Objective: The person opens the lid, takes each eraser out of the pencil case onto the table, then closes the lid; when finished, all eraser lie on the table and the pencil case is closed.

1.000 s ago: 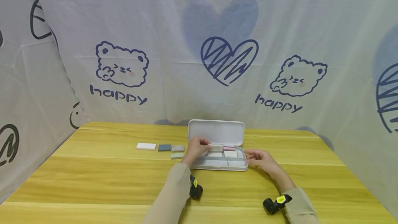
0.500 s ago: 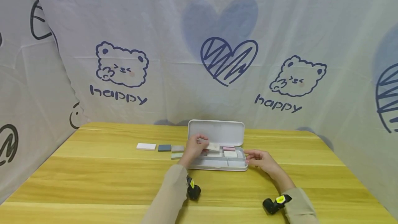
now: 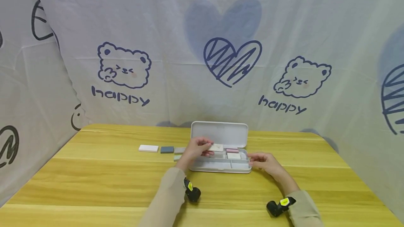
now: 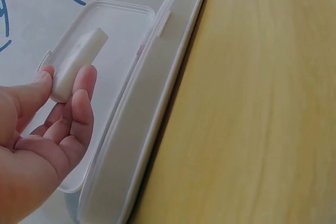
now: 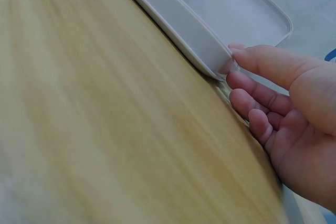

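Because our left hand pinches the block near one end, it could twist free; our right hand grips the case.

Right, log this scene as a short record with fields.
Surface: wood-grain table
Case: pale, open, lid raised at the back
Left hand: pinches an off-white block above the case
Right hand: holds the case's right end
Inside case: pink block, cream block; others unclear
Left of case: white block, blue-gray block, gray block, greenish block partly hidden
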Motion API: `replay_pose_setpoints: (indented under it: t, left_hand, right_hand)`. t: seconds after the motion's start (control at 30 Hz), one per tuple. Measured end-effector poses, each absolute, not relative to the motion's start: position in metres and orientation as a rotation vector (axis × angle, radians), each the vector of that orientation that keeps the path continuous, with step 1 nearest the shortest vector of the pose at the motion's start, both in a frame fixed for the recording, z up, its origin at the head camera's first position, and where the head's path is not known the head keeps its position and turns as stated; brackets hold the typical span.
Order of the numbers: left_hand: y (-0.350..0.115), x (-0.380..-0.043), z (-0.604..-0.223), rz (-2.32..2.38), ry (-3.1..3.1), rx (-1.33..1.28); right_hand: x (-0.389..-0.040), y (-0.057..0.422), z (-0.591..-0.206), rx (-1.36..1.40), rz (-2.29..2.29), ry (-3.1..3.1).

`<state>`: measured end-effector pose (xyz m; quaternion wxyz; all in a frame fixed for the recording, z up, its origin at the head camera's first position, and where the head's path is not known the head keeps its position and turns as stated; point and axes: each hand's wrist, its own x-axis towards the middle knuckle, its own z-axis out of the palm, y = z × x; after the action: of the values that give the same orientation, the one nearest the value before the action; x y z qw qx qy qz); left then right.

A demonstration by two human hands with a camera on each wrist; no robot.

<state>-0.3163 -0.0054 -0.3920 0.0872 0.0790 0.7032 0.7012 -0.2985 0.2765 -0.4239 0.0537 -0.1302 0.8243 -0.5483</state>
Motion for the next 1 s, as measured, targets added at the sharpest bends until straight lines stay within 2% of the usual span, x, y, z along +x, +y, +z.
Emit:
replay_pose_setpoints:
  t: [1.0]
  left_hand:
    - [-0.052, -0.293, -0.377, 2.086, 2.058, 0.345]
  right_hand:
    - [-0.298, 0.276, -0.422, -0.413, -1.664, 2.498]
